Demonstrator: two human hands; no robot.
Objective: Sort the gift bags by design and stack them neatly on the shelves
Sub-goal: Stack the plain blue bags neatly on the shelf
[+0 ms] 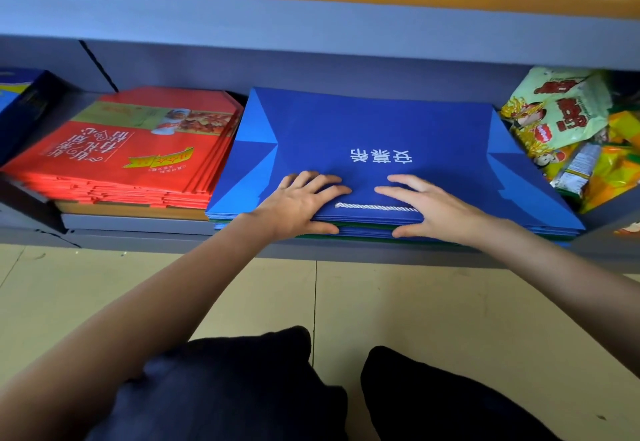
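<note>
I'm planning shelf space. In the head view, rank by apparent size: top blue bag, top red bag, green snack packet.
1. top blue bag, largest.
2. top red bag.
3. green snack packet, smallest, though partly cut off by the shelf above.

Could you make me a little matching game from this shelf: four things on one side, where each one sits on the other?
Things:
1. red gift bags
2. blue gift bags
3. snack packets
4. white rope handle

Places:
A. right end of the shelf
B. between the two hands
C. left of the blue stack
D. middle of the shelf, under both hands

Pairs: 1-C, 2-D, 3-A, 4-B
</note>
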